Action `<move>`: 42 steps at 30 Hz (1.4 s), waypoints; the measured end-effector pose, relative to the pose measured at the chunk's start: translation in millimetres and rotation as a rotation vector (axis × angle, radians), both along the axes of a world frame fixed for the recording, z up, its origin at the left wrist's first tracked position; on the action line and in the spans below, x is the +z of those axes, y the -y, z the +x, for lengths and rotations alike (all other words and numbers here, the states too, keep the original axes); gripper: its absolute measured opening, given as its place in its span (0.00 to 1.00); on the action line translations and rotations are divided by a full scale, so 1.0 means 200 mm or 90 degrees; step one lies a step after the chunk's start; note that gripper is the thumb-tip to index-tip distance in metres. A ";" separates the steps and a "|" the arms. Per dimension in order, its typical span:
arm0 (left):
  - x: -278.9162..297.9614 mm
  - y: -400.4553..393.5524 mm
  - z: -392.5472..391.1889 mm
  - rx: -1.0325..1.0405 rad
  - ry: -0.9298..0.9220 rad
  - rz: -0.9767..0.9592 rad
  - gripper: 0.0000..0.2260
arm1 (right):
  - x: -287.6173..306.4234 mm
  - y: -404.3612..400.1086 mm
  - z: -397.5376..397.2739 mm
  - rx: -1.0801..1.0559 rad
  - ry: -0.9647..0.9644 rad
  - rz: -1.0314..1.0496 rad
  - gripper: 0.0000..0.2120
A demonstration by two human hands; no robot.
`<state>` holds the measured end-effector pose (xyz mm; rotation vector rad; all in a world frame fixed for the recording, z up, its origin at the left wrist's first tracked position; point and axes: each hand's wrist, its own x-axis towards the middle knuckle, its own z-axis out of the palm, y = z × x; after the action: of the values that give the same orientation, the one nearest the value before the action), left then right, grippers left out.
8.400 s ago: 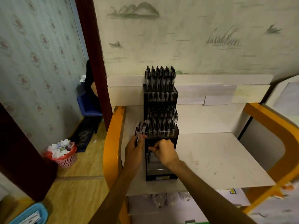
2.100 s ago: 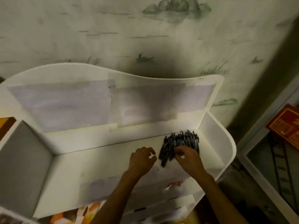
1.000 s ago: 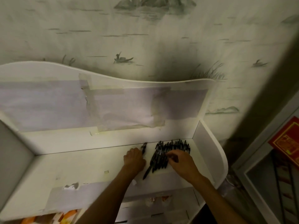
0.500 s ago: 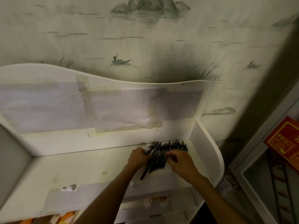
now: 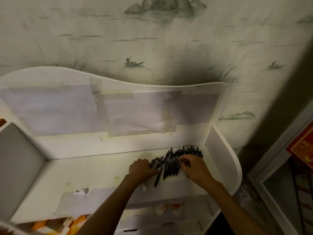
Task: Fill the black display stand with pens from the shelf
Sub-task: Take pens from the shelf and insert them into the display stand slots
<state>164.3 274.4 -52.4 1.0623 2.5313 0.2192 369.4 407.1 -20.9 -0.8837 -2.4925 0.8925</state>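
On the white wooden shelf (image 5: 94,172), right end: loose pile of black pens (image 5: 176,160). Left hand (image 5: 142,168) curled around a bunch at the pile's left edge; right hand (image 5: 194,167) pinching pens on top. Risk: bunch splays, strays roll off the front edge. Black display stand out of frame; pen count unreadable.

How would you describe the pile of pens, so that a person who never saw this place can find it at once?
Look at the white shelf below the wallpaper painted with mountains and a small boat. Go to its right end, near the white side wall: there the pile of pens lies flat between the left hand and the right hand. It is the only dark heap on the pale board.
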 end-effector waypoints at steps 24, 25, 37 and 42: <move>0.02 -0.03 0.11 0.233 -0.003 0.163 0.08 | -0.01 0.03 -0.15 0.044 -0.005 -0.014 0.11; 0.03 -0.02 0.09 0.270 0.017 0.212 0.07 | 0.00 0.03 -0.16 0.051 -0.010 -0.012 0.11; 0.07 0.01 -0.01 0.506 0.144 0.857 0.10 | 0.02 0.02 -0.25 0.068 -0.037 -0.006 0.11; -0.05 0.08 -0.02 0.508 0.181 0.765 0.13 | 0.03 0.02 -0.26 0.074 -0.036 0.017 0.10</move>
<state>160.4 258.9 -63.1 0.1474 2.2875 2.0787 317.1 403.3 -14.6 -0.7021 -2.5221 0.9066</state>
